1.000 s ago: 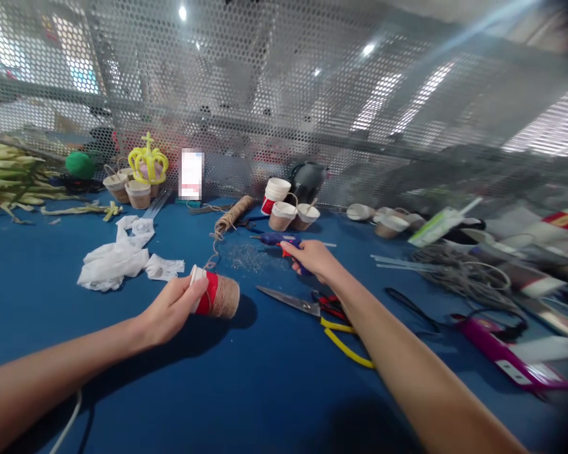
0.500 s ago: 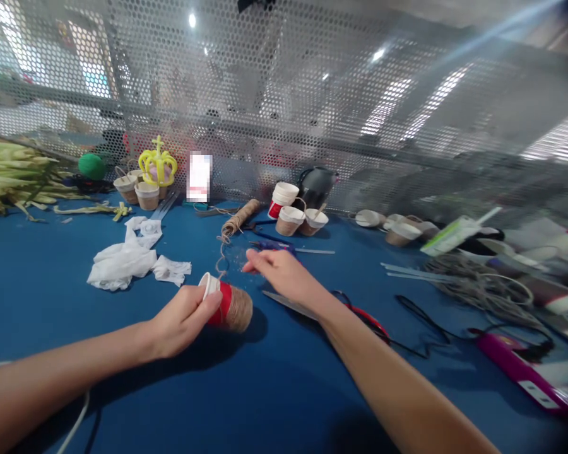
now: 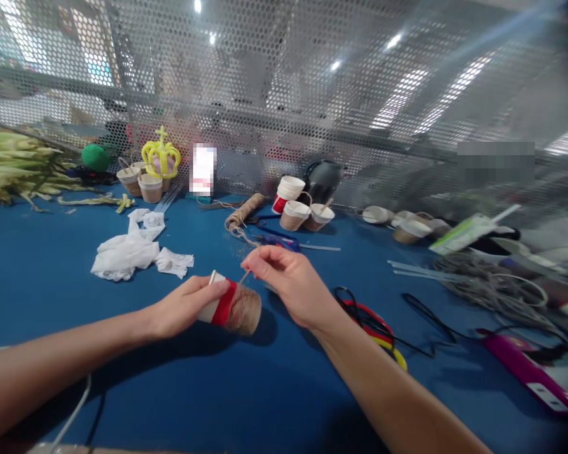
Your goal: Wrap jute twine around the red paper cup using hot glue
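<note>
My left hand [image 3: 182,306] grips a paper cup [image 3: 243,310] by its white rim end. The cup lies tilted on its side, its base to the right, with a red band in the middle and brown twine wound around the base half. My right hand [image 3: 284,277] pinches the twine [image 3: 245,275] just above and right of the cup, and the strand runs taut down to the windings. Behind my right fingers, loose twine leads back to a twine bundle [image 3: 244,211] on the blue table [image 3: 180,391].
White crumpled cloth [image 3: 125,252] lies left. Twine-wrapped cups [image 3: 294,215], a blue glue gun [image 3: 279,241] and a lit phone [image 3: 202,169] stand or lie behind. Red-and-yellow-handled scissors [image 3: 373,321], cables and a purple power strip [image 3: 525,366] are at right.
My right hand has come closer to the cup and now holds the twine taut against it. The cup has turned and shifted slightly right. The view has moved a little.
</note>
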{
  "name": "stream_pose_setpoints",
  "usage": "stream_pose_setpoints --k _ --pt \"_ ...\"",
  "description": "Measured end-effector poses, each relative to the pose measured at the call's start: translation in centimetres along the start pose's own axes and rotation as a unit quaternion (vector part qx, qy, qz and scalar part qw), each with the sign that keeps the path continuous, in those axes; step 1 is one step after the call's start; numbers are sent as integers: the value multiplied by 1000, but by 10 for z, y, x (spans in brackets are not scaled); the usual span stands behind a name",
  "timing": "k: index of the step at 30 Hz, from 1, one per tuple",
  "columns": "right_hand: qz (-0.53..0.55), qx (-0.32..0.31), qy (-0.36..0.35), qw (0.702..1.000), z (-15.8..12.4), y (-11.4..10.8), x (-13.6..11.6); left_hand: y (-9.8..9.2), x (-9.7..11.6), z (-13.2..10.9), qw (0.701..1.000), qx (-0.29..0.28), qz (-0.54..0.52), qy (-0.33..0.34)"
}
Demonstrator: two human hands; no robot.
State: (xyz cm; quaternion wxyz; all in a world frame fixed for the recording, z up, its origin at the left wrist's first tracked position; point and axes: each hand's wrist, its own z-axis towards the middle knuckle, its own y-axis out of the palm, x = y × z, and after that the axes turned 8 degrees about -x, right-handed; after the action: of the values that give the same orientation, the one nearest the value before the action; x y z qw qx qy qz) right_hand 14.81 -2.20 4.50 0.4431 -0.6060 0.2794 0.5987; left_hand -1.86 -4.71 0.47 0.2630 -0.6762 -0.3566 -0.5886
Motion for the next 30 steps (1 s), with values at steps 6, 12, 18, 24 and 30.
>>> stream_pose_setpoints --k 6,12,18,24,30 --pt "-47 26 -32 998 -2 -6 1 0 -5 4 995 20 -93 -25" --pt "-99 6 -23 995 -2 -5 3 5 -1 -2 998 1 -57 -14" --pt "-148 -4 -10 989 -2 -4 1 8 3 -6 998 -43 -47 9" --pt "-154 -26 -3 988 -2 -1 3 9 5 -10 999 -48 -2 19" --pt "-164 -45 1 985 -3 0 5 6 3 -12 995 -57 66 48"
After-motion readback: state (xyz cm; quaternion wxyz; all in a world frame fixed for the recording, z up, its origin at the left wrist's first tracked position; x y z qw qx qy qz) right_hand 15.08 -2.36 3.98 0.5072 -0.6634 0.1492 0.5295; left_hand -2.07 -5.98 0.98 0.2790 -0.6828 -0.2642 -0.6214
